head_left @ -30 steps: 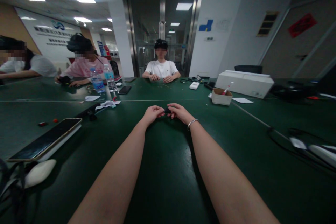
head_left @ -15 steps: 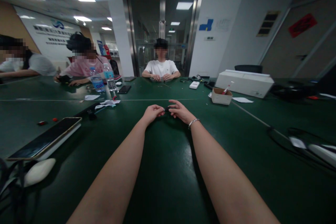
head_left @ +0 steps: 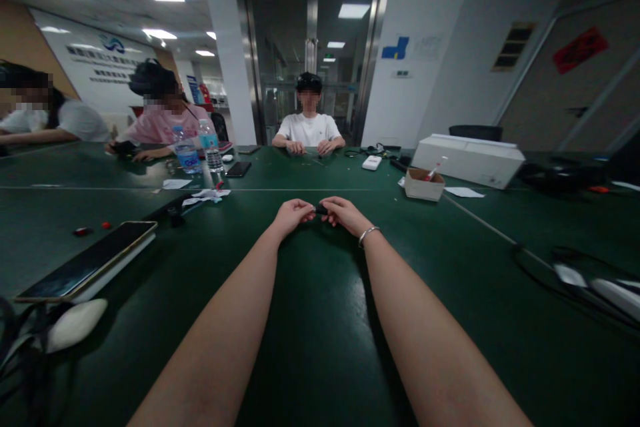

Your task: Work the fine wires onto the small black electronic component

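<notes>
Both arms reach out over the green table. Between my hands is a small dark piece, too small to name. My left hand pinches its left end, where a bit of lighter metal seems to show at the fingertips. My right hand, with a silver bangle at the wrist, is closed with thumb and fingers on the right end. The fingers partly hide the piece. Both hands are held close together just above the table.
Left lie a phone on a white block, a white mouse-like object with black straps and crumpled paper. Bottles stand farther back. Right are a small carton, a white box and cables. Several people sit around the table.
My right hand's fingers, lifted and spread before, have closed onto the dark piece. My left hand keeps its pinch in about the same place.
</notes>
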